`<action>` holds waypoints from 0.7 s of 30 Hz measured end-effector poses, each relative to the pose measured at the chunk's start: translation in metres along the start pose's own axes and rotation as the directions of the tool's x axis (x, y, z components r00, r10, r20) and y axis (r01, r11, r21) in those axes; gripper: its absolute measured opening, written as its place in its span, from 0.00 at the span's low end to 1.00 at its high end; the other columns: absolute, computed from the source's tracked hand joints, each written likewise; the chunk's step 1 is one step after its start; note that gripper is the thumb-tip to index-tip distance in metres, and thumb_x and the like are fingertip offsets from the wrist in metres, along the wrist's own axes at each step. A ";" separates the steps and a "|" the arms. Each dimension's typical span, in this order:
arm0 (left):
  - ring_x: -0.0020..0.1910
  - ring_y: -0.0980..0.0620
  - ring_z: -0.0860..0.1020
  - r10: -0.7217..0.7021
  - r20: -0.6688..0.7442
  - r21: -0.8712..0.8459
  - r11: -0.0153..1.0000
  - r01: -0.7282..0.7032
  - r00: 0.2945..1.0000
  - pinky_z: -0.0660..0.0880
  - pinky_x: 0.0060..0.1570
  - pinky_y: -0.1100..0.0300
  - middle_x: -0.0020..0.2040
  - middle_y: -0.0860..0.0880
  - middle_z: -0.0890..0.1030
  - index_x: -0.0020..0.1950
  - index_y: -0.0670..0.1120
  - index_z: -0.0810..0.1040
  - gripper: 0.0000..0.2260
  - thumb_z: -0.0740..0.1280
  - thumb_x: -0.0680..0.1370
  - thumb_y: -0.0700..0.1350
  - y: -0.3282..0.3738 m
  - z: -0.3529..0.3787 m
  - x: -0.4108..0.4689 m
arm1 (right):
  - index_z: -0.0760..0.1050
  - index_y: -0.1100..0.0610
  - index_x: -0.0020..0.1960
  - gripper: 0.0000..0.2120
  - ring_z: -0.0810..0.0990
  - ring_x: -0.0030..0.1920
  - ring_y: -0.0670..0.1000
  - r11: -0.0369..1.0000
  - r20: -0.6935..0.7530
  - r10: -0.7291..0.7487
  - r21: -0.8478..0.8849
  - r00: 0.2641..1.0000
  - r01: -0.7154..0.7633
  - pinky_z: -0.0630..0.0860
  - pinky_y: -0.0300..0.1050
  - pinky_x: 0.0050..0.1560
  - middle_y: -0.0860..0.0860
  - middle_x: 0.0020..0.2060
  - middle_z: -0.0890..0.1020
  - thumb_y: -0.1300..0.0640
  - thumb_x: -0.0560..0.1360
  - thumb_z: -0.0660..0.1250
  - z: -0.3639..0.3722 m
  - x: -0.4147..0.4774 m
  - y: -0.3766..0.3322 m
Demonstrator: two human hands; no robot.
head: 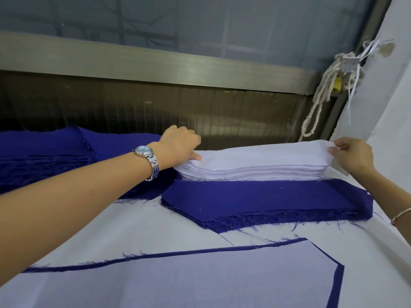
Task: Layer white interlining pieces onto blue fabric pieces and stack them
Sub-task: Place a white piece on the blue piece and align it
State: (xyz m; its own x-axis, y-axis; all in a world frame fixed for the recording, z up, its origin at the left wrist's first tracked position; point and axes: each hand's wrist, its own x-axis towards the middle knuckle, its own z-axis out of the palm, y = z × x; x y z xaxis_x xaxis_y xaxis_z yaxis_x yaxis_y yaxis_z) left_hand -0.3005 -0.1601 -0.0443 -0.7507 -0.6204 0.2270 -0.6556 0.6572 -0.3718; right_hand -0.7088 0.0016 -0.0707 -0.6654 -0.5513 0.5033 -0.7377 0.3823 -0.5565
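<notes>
A stack of white interlining pieces [255, 165] lies at the back of the table. My left hand [180, 145], with a watch on the wrist, grips the stack's left end, thumb on top. My right hand [351, 154] pinches the top white piece at its right end and lifts that corner. In front of the white stack lies a stack of blue fabric pieces [266, 203]. Nearest me, a blue piece covered by a white interlining piece [178, 281] lies flat, with a blue border showing along its far and right edges.
More blue fabric [44, 156] is piled at the left rear. The table is covered with white cloth [138, 227]. A metal window rail [133, 61] runs behind it. Knotted white cords [322, 94] hang at the right, beside a white wall [378, 103].
</notes>
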 end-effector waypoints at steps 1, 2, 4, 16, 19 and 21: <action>0.62 0.46 0.75 0.010 -0.004 -0.013 1.000 -0.010 1.000 0.70 0.60 0.51 0.63 0.47 0.78 0.70 0.47 0.73 0.22 0.63 0.81 0.58 0.000 0.000 -0.001 | 0.81 0.64 0.59 0.12 0.79 0.57 0.65 1.000 0.002 0.012 0.004 1.000 -0.012 0.72 0.53 0.57 0.64 0.56 0.82 0.58 0.79 0.70 -0.001 0.000 0.003; 0.64 0.46 0.74 0.024 -0.011 -0.029 0.999 -0.025 1.000 0.69 0.61 0.51 0.66 0.47 0.76 0.72 0.48 0.71 0.22 0.63 0.81 0.57 0.000 -0.001 -0.001 | 0.81 0.64 0.58 0.12 0.79 0.56 0.65 1.000 0.007 0.024 0.009 1.000 -0.024 0.72 0.53 0.56 0.64 0.55 0.83 0.57 0.78 0.70 -0.002 0.000 0.005; 0.67 0.47 0.71 0.056 -0.037 -0.052 0.997 -0.058 0.998 0.66 0.64 0.51 0.69 0.48 0.73 0.74 0.50 0.69 0.22 0.65 0.81 0.54 0.002 -0.003 -0.003 | 0.81 0.64 0.58 0.13 0.79 0.54 0.64 0.998 0.019 0.056 0.039 0.998 -0.057 0.73 0.54 0.56 0.63 0.54 0.83 0.56 0.78 0.71 -0.003 0.000 0.010; 0.56 0.52 0.73 0.014 -0.293 -0.084 0.996 -0.040 0.956 0.63 0.55 0.57 0.57 0.53 0.78 0.55 0.52 0.79 0.07 0.64 0.81 0.52 0.008 -0.011 -0.019 | 0.81 0.62 0.46 0.08 0.75 0.44 0.59 0.974 0.018 0.122 0.191 0.992 -0.123 0.71 0.51 0.47 0.59 0.42 0.80 0.56 0.77 0.72 -0.011 -0.009 0.012; 0.53 0.53 0.74 -0.067 -0.359 -0.257 0.966 -0.030 0.931 0.65 0.56 0.57 0.54 0.53 0.80 0.55 0.51 0.78 0.08 0.63 0.82 0.53 0.004 -0.022 -0.029 | 0.76 0.65 0.37 0.14 0.70 0.38 0.57 0.963 -0.006 0.127 0.241 0.992 -0.121 0.67 0.50 0.43 0.59 0.35 0.75 0.58 0.77 0.71 -0.018 -0.009 0.010; 0.50 0.52 0.77 -0.135 -0.391 -0.414 0.909 -0.043 0.911 0.66 0.56 0.57 0.50 0.53 0.82 0.54 0.50 0.79 0.08 0.64 0.82 0.52 0.002 -0.031 -0.038 | 0.75 0.66 0.38 0.15 0.71 0.41 0.56 0.954 -0.044 0.118 0.283 0.992 -0.101 0.67 0.49 0.45 0.58 0.39 0.75 0.57 0.77 0.71 -0.025 -0.009 0.005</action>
State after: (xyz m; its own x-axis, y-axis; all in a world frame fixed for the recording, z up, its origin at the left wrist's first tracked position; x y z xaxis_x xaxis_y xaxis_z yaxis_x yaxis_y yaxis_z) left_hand -0.2756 -0.1219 -0.0254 -0.6273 -0.4861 0.6085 -0.5975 0.8015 0.0243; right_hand -0.7098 0.0272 -0.0615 -0.7520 -0.4694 0.4628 -0.6043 0.2103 -0.7685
